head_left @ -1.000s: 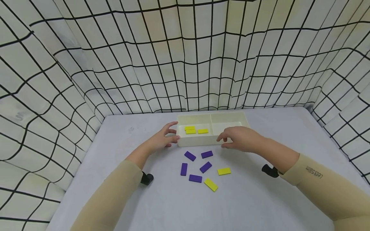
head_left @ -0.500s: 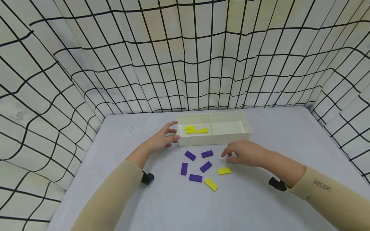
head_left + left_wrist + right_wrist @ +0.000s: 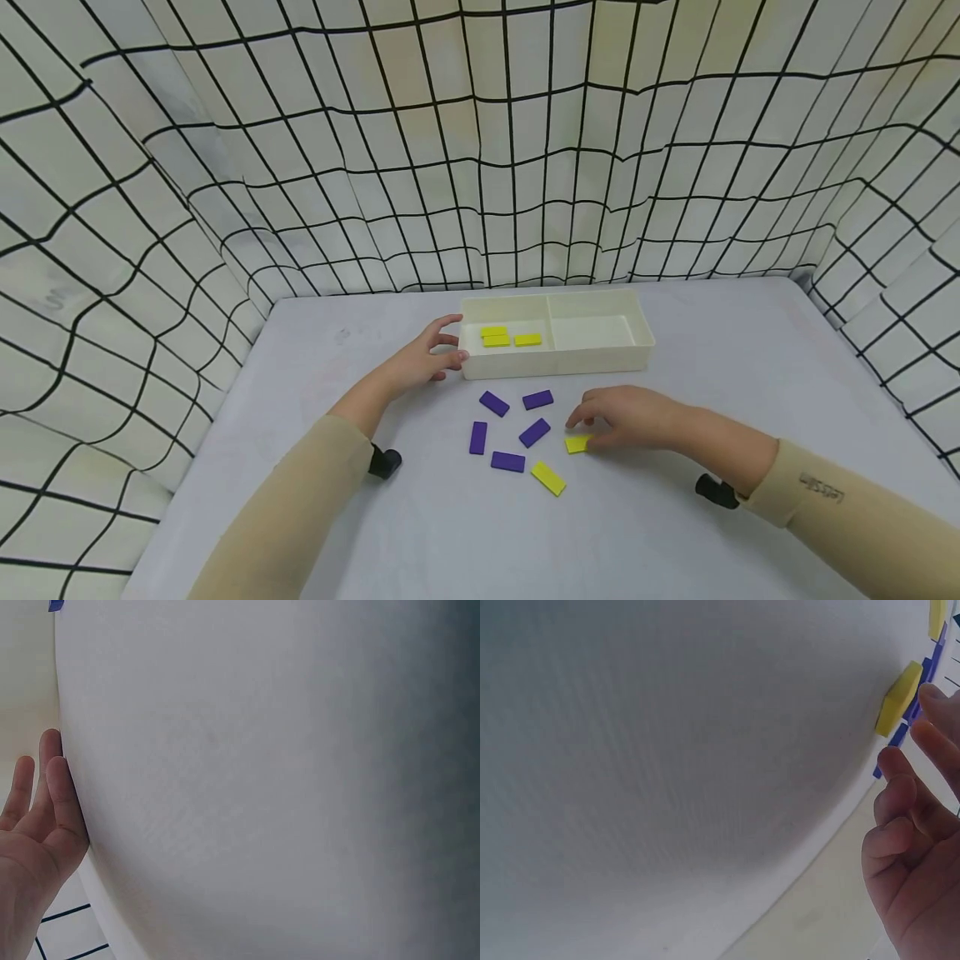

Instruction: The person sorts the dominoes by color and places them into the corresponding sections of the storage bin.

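Note:
My left hand (image 3: 429,357) rests against the left end of a white two-compartment box (image 3: 555,362), its fingers fairly straight. In the left wrist view, the left hand (image 3: 41,840) shows spread fingers beside the box's pale wall. Over a yellow domino-shaped block (image 3: 576,444) on the table is my right hand (image 3: 637,417). Its thumb and fingers are apart around that block, partly covering it. From the right wrist, the same yellow block (image 3: 898,701) appears close to the fingertips of the right hand (image 3: 922,855), with space between them. Another yellow block (image 3: 548,479) lies nearer the front.
Several purple blocks (image 3: 508,462) lie scattered on the white-covered table (image 3: 480,542) in front of the box. Inside the left compartment are 3 yellow blocks (image 3: 527,339); the right compartment (image 3: 596,332) holds nothing visible. Black netting (image 3: 513,167) over white walls surrounds the table.
My right hand has moved from the box's front edge down toward the front and over the yellow block. The left hand has stayed at the box's left end.

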Tool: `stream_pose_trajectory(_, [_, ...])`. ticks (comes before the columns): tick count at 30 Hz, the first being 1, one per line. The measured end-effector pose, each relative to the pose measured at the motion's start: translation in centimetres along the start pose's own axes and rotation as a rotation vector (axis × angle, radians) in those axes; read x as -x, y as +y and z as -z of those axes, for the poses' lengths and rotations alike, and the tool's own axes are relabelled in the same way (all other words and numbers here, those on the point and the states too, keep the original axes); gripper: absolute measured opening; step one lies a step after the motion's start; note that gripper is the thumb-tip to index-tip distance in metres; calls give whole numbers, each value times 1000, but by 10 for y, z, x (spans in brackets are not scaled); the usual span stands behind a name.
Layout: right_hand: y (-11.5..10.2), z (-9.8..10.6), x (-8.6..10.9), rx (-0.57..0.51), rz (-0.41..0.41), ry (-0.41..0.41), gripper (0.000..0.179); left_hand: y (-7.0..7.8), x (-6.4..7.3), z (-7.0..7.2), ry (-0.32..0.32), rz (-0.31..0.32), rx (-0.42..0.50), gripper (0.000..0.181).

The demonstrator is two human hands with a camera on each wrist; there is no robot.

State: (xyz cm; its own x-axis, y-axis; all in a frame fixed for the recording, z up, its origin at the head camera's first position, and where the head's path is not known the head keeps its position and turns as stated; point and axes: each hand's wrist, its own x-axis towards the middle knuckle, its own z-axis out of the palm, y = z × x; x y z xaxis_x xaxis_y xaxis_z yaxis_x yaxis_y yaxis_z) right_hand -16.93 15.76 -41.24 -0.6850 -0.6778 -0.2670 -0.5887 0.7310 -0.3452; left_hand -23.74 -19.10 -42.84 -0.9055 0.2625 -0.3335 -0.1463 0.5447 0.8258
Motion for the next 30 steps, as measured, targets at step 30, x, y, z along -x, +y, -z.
stream_pose_trajectory(30, [3,-1,-10,58,64,23,28,1,2,1,-16,15,1,76])
